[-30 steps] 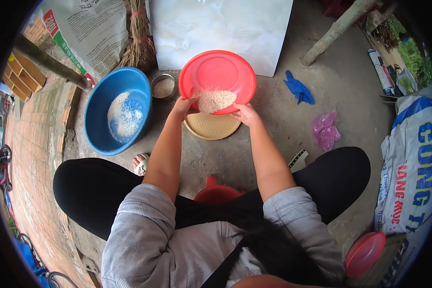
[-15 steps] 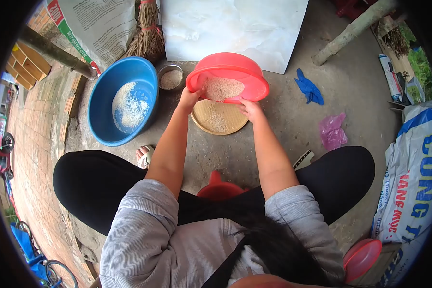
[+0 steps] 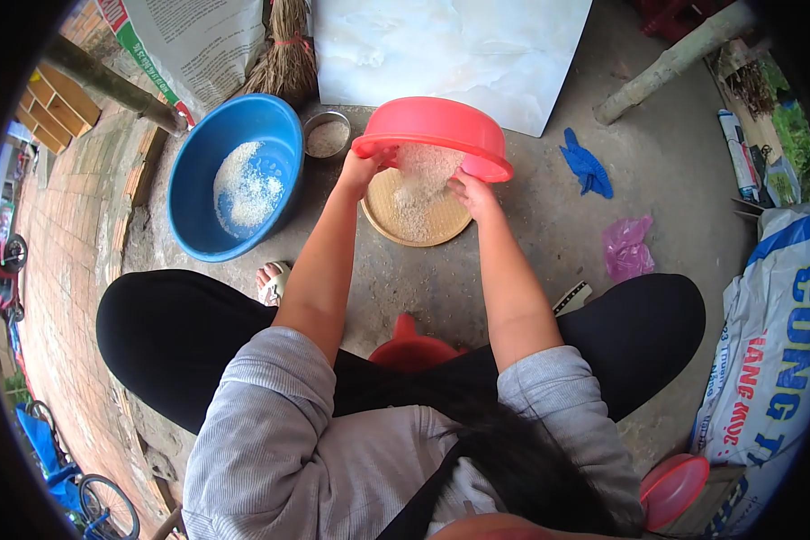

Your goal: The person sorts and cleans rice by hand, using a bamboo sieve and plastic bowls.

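A red plastic basin (image 3: 436, 119) is tipped steeply toward me, gripped at its rim on both sides. My left hand (image 3: 362, 171) is closed on the left of the rim and my right hand (image 3: 473, 193) on the lower right. Rice grains (image 3: 429, 166) pour over the edge onto a round woven bamboo tray (image 3: 387, 220) on the ground, where a heap gathers. Left of it stands a large blue basin (image 3: 184, 193) with white rice (image 3: 247, 193) inside. A small metal bowl (image 3: 328, 139) of grain sits between the blue basin and my left hand.
A straw broom (image 3: 283, 67) and a printed sack (image 3: 189, 45) lean behind the blue basin; a marble-look panel (image 3: 450, 54) stands at the back. On the floor to the right lie a blue glove (image 3: 586, 164) and a pink plastic bag (image 3: 627, 247). A wooden pole (image 3: 670, 63) rises nearby.
The red basin has tipped further toward me, and much more rice now streams out. The pile on the woven tray has grown. Both hands keep their hold on the rim.
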`<action>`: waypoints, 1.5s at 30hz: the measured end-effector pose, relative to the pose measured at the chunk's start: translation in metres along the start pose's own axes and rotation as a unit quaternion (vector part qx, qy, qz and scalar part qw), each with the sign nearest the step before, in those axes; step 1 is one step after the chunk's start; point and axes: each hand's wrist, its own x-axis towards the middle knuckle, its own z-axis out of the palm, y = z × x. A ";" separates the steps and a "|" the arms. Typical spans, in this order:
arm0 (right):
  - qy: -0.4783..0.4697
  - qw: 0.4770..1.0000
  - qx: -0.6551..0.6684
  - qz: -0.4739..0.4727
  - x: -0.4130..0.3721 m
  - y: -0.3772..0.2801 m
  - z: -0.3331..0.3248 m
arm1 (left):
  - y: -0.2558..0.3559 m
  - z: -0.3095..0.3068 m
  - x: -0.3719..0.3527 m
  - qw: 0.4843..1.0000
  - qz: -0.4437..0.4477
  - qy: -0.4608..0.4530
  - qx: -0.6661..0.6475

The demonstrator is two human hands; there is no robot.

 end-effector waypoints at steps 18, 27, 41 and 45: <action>0.030 0.999 -0.001 -0.029 -0.012 -0.010 0.004 | 0.005 0.000 0.003 0.998 -0.048 0.018 0.035; 0.022 0.999 0.023 -0.041 -0.015 -0.012 0.005 | 0.016 0.006 0.001 0.989 -0.117 0.047 0.076; 0.098 0.995 -0.008 -0.033 -0.011 -0.010 0.003 | 0.001 0.012 -0.003 0.965 -0.257 0.041 0.018; 0.192 0.978 -0.013 -0.080 0.003 -0.003 -0.005 | -0.003 0.022 -0.010 0.956 -0.291 0.018 -0.002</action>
